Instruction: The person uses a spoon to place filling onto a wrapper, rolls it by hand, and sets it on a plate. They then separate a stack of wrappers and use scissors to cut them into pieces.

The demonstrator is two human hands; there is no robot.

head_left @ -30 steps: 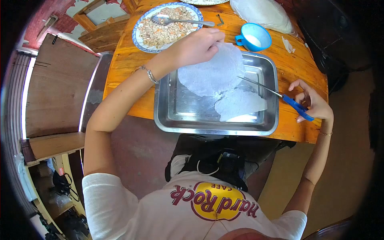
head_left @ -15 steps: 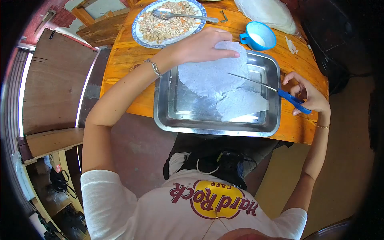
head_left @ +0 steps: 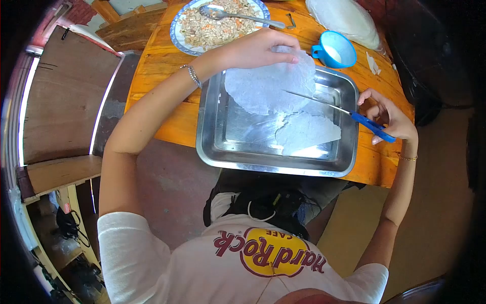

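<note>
My left hand (head_left: 258, 49) pinches the far edge of a thin, whitish, translucent wrapper sheet (head_left: 266, 88), raised above a rectangular metal tray (head_left: 277, 168). A second piece of wrapper (head_left: 309, 133), with a ragged edge, lies in the near right part of the tray. Blue-handled scissors (head_left: 372, 126) sit in my right hand (head_left: 392, 119), closed around the handles at the tray's right side. Their blades point left, over the tray and across the right part of the raised sheet. The blades look together or nearly so.
Beyond the tray, a blue-rimmed plate (head_left: 178, 41) holds a chopped filling with orange bits, a metal spoon (head_left: 217, 12) resting on it. A blue cup (head_left: 338, 49) with white contents stands at the back right, near a plastic-wrapped white bundle (head_left: 344, 20). Small white scraps (head_left: 372, 64) lie beside it.
My left hand has drawn the larger sheet slightly away from me, and its thumb now bends onto the sheet. The gap to the smaller piece is wider. The scissors have hardly moved.
</note>
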